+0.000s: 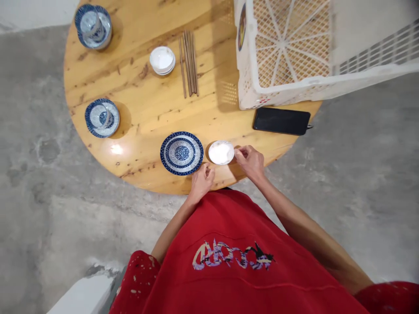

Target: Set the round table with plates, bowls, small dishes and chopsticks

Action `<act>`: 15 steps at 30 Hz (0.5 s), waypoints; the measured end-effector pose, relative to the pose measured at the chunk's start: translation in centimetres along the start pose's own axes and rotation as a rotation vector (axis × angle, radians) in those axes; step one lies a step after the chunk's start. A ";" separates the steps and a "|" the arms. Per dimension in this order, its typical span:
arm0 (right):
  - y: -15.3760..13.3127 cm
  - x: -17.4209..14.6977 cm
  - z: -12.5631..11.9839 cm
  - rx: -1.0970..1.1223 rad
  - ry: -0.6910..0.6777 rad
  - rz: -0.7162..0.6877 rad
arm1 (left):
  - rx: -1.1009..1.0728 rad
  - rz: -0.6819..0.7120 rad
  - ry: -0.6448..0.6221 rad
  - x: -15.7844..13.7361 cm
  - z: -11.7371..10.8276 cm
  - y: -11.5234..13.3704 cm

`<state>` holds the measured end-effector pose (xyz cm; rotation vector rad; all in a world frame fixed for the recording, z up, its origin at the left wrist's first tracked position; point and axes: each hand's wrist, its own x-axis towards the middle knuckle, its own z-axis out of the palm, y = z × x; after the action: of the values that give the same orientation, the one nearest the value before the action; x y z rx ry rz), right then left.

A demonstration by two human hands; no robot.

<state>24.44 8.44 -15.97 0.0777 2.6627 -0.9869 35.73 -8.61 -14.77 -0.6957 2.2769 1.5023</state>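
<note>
A small white bowl (221, 152) stands near the table's front edge. My right hand (251, 162) is closed, thumb and fingers pinched together at the bowl's right rim. To the left of the bowl lies a blue-and-white patterned plate (182, 153). Between the two, at the plate's lower right edge, my left hand (202, 179) rests with its fingers curled in. I see nothing in it; whether it touches the plate's rim is unclear.
Around the round wooden table (140, 113) are a small bowl stack (163, 60), several chopsticks (190, 63), and two plate settings (102, 117) (93, 27) with glasses on top. A white plastic crate (247, 83) and a black phone (282, 121) occupy the right.
</note>
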 end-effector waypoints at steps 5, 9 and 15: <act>2.6 -1.8 -1.5 0.220 0.057 0.081 | 0.023 -0.059 -0.038 -2.5 -1.1 -2.7; 4.3 -3.1 -1.8 0.340 0.091 0.117 | -0.052 -0.133 0.052 -4.4 -2.2 -5.0; 3.7 -3.3 -1.3 0.431 0.069 0.035 | -0.193 -0.190 0.249 -5.8 -2.7 -6.6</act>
<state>27.79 12.24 -16.36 0.2529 2.4496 -1.5538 44.22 -12.01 -15.76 -1.1794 2.1778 1.6343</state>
